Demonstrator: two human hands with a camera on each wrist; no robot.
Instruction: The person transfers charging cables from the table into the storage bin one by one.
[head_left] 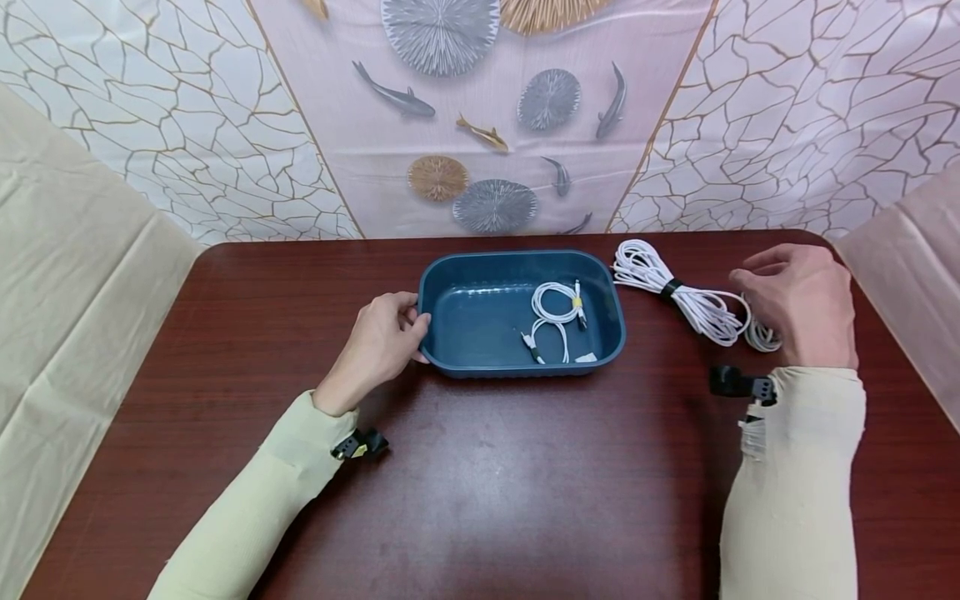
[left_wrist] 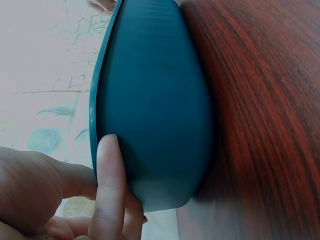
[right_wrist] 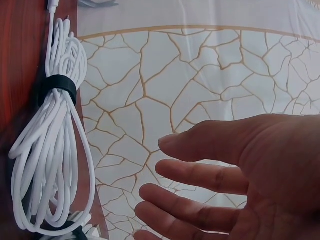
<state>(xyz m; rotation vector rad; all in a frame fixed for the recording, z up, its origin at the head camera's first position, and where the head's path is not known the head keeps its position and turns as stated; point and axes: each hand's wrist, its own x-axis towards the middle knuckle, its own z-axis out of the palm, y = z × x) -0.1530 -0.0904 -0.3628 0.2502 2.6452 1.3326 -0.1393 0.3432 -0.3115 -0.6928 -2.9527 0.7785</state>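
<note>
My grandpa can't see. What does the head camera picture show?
A person's left hand grips a blue tray with coiled white cabling inside. Their right hand is over a dark red table, near a strapped white cable bundle.

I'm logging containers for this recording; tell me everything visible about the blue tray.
The blue tray is a dark, rounded-corner rectangle with a thin lip, seemingly plastic, slightly glossy inside and faintly ribbed along part of its outer wall. It sits upright on the table, near the far edge, long sides running left to right. The left hand holds its left rim. Coiled white cabling lies inside, toward the right. A white cable bundle lies by its right end; contact is unclear.
</note>
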